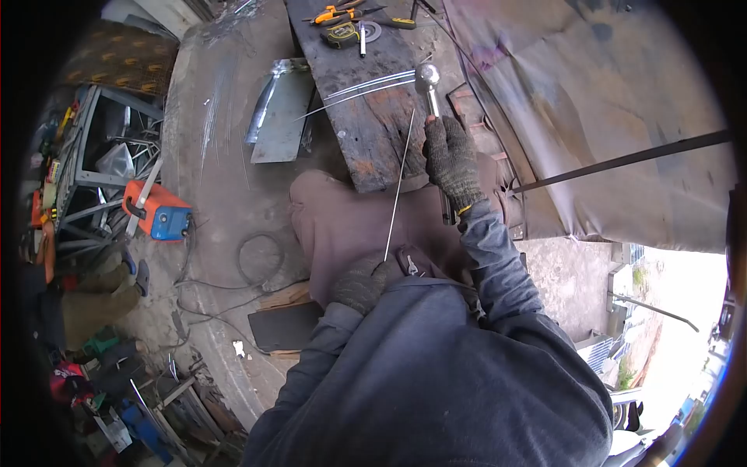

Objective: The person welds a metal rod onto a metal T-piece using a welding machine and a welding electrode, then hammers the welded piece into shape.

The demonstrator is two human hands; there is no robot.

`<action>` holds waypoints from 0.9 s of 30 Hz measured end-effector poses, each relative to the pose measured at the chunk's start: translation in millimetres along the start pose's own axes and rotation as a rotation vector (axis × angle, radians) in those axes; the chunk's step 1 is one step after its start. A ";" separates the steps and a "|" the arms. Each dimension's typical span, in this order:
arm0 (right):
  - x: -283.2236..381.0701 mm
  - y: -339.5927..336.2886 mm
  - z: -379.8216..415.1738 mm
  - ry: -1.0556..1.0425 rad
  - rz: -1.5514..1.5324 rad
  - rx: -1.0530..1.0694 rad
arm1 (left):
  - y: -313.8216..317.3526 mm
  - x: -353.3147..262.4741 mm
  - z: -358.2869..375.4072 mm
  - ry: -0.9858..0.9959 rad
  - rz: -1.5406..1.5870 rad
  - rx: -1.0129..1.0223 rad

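Right hand: the gloved right hand (451,159) is clenched round the shaft of a ball-headed hammer (427,78); the round steel head stands above the fist, over the edge of the bench (354,124)

Left hand: the gloved left hand (362,284) rests low by the lap, grasping the near end of a thin metal rod (399,183)

Rod: it runs from the left hand up and slightly right, its far end on the bench just beside the hammer

Bench: a worn dark plank; several thin rods (366,87) lie across it; a tape measure (341,35) and orange-handled pliers (331,13) sit at its far end

Floor: a bent metal sheet (280,113) lies left of the bench; an orange and blue welding machine (158,210) stands well apart, near a coil of cable (261,261)
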State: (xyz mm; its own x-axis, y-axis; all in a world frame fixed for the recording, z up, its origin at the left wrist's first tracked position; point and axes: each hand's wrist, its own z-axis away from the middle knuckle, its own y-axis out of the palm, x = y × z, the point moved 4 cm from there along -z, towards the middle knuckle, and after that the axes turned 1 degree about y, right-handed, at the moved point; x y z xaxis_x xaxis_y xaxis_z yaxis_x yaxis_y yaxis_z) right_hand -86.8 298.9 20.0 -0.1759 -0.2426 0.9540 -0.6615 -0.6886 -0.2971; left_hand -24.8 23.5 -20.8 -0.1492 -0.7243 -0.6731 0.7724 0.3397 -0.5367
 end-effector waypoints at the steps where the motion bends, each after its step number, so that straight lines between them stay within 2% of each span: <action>1: -10.2 4.9 -1.8 0.025 0.071 0.031 | -0.3 -0.9 -0.6 -0.039 0.005 -0.012; 2: -20.1 8.5 -6.5 0.048 0.143 0.061 | -1.6 -0.6 -1.5 -0.076 0.012 -0.025; 3: -1.8 -12.6 -9.3 0.022 0.199 0.058 | 12.2 -11.8 -2.6 -0.041 0.063 -0.022; 5: 11.5 -3.8 -0.7 0.350 0.044 0.267 | 7.7 -5.1 1.4 0.016 0.098 -0.063; 6: 9.4 3.3 -5.9 0.339 0.031 0.270 | 1.3 -3.1 -0.3 0.016 0.087 -0.077; 8: 2.8 5.2 -7.4 0.028 0.104 0.138 | 0.7 -1.1 8.8 -0.024 0.098 -0.074; 9: -0.4 6.5 -7.2 0.030 0.106 0.141 | 0.3 -3.1 10.3 -0.027 0.101 -0.073; 11: -1.1 6.9 -9.3 -0.092 0.223 0.063 | -2.0 -4.8 10.5 -0.033 0.096 -0.082; 12: 0.1 6.4 -10.0 -0.095 0.222 0.065 | -2.0 -3.8 10.7 -0.034 0.097 -0.085; 14: -11.9 7.4 -10.9 0.270 0.199 0.252 | -1.2 -3.5 10.1 -0.016 0.110 -0.094; 15: -6.9 5.6 -9.4 0.267 0.196 0.249 | -5.3 -7.7 10.4 -0.013 0.106 -0.096; 17: 5.7 0.9 -2.2 0.149 0.177 0.229 | -10.1 -14.4 12.0 -0.127 0.113 -0.022; 18: -7.2 2.7 2.2 0.155 0.177 0.230 | -7.7 -11.2 11.5 -0.131 0.113 -0.017; 20: -30.3 -0.4 8.6 -0.100 0.227 0.016 | -3.8 -6.2 8.8 -0.056 0.097 -0.084; 21: -30.9 -2.7 13.4 -0.093 0.228 0.018 | -2.7 -3.2 9.3 -0.062 0.096 -0.078; 23: -46.5 -9.1 22.0 0.324 0.079 0.059 | -3.5 -2.6 8.0 0.031 0.267 -0.053; 24: -50.5 -14.2 21.0 0.353 0.018 0.061 | -12.9 -14.7 10.2 0.033 0.260 -0.044; 26: -41.4 -24.4 21.7 0.359 0.033 0.073 | -40.8 -57.5 28.2 -0.150 0.746 0.104; 27: -39.9 -26.4 24.0 0.358 0.051 0.099 | -51.1 -75.1 34.5 -0.159 0.737 0.117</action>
State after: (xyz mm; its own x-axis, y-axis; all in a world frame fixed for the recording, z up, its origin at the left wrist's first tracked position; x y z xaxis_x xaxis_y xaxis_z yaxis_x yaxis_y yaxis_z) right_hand -44.8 310.4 -11.2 -0.4623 -0.0363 0.8860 -0.5744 -0.7490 -0.3304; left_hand -31.7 39.8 74.7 0.5142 -0.4154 -0.7504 0.6992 0.7097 0.0862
